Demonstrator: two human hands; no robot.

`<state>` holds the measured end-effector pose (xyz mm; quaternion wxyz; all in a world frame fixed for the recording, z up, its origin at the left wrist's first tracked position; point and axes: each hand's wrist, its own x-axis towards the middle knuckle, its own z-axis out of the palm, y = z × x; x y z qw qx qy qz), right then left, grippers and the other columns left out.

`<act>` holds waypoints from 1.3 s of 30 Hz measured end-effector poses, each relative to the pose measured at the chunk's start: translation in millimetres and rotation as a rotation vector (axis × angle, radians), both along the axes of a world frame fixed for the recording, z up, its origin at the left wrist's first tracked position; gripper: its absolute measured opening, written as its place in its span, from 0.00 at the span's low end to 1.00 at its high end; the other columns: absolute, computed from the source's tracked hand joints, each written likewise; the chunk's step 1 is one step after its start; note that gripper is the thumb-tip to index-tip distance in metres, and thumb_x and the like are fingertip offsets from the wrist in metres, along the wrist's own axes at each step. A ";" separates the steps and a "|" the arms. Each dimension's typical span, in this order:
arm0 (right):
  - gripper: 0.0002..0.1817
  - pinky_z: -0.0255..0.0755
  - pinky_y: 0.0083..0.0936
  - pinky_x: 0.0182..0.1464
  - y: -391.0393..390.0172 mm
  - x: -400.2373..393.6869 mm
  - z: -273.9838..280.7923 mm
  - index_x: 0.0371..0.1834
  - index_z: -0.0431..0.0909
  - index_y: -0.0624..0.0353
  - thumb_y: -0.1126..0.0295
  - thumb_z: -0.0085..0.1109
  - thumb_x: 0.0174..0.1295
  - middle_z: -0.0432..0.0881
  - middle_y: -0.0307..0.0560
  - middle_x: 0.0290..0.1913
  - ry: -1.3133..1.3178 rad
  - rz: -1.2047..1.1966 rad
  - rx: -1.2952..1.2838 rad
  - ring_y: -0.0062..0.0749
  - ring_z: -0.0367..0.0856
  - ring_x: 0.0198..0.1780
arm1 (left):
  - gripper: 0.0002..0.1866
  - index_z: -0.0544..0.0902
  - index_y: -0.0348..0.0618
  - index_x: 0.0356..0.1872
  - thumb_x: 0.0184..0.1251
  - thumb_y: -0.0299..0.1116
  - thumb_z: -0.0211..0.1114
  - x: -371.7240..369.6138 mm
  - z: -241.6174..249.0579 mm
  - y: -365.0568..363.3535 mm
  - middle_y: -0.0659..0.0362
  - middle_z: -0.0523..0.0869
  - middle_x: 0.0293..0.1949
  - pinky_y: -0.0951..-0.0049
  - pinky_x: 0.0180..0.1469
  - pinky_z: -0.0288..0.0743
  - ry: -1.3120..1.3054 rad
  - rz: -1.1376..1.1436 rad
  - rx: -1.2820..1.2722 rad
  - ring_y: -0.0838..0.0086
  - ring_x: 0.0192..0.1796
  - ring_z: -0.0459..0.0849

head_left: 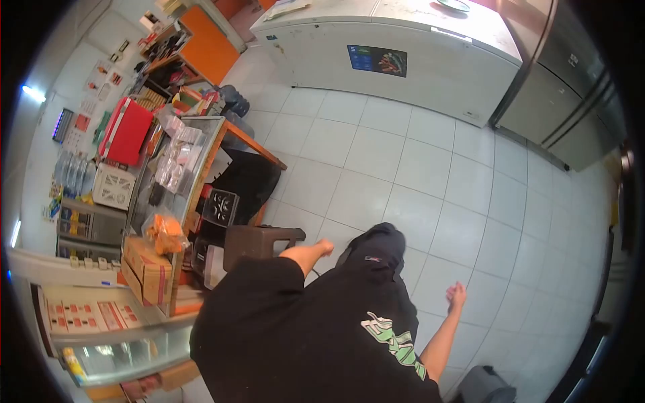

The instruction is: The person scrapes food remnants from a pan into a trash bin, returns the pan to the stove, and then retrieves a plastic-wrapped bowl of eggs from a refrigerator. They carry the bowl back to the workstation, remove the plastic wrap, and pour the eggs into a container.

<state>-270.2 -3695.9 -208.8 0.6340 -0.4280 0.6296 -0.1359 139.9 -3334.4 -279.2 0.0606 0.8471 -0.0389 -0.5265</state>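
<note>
My left hand hangs in front of my body, above the tiled floor and just right of a brown plastic stool. Its fingers are curled in, and nothing shows in them. Out to the right side, over the floor, is my right hand, its fingers loosely bent and partly apart, with no object in it. Neither hand touches anything. Between them are my black shirt with a green and white print and my dark trouser leg.
A white chest freezer stands ahead, beside a steel refrigerator. On the left, a wood-edged table holds packets, an orange bag and a cardboard box. A grey bin is at the lower right.
</note>
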 end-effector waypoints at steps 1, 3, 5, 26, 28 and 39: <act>0.14 0.66 0.21 0.26 -42.2 13.0 5.0 0.46 0.70 0.48 0.58 0.46 0.58 0.73 0.37 0.27 0.005 0.023 -0.044 0.22 0.73 0.28 | 0.09 0.77 0.44 0.17 0.47 0.34 0.50 3.9 4.1 -36.9 0.55 0.77 0.15 0.68 0.20 0.68 -0.046 0.115 -0.091 0.70 0.17 0.75; 0.15 0.67 0.17 0.27 -108.7 29.8 28.8 0.48 0.69 0.50 0.61 0.45 0.59 0.75 0.38 0.29 -0.067 0.047 -0.149 0.21 0.73 0.28 | 0.09 0.78 0.45 0.20 0.49 0.34 0.50 0.5 22.1 -114.3 0.56 0.78 0.16 0.68 0.20 0.68 -0.076 0.140 -0.188 0.71 0.17 0.76; 0.15 0.68 0.14 0.27 -154.6 29.9 34.9 0.49 0.68 0.53 0.64 0.46 0.59 0.75 0.38 0.30 -0.171 0.014 -0.209 0.19 0.73 0.29 | 0.09 0.77 0.45 0.31 0.53 0.36 0.51 1.7 33.3 -203.3 0.58 0.80 0.21 0.71 0.20 0.67 -0.052 0.312 -0.337 0.75 0.19 0.76; 0.06 0.69 0.31 0.20 109.6 -228.9 -104.2 0.35 0.68 0.53 0.69 0.48 0.54 0.72 0.49 0.23 -0.138 -2.055 0.536 0.35 0.74 0.22 | 0.15 0.73 0.43 0.43 0.56 0.38 0.52 -447.4 57.2 -946.0 0.57 0.80 0.29 0.78 0.24 0.64 0.318 -0.912 -0.423 0.75 0.27 0.77; 0.06 0.69 0.30 0.19 67.6 -245.8 -107.9 0.34 0.68 0.54 0.68 0.48 0.54 0.72 0.49 0.23 -0.281 -2.106 0.615 0.35 0.74 0.23 | 0.15 0.73 0.45 0.43 0.56 0.39 0.53 -514.3 53.5 -966.1 0.57 0.80 0.29 0.77 0.25 0.64 0.356 -0.879 -0.373 0.75 0.28 0.77; 0.16 0.69 0.21 0.28 -194.9 -548.0 46.2 0.46 0.70 0.56 0.63 0.46 0.57 0.76 0.44 0.30 0.215 -1.665 -0.192 0.24 0.76 0.29 | 0.15 0.74 0.46 0.44 0.57 0.39 0.52 -786.6 20.2 -962.8 0.59 0.78 0.32 0.73 0.32 0.67 0.487 -1.283 -0.047 0.74 0.34 0.77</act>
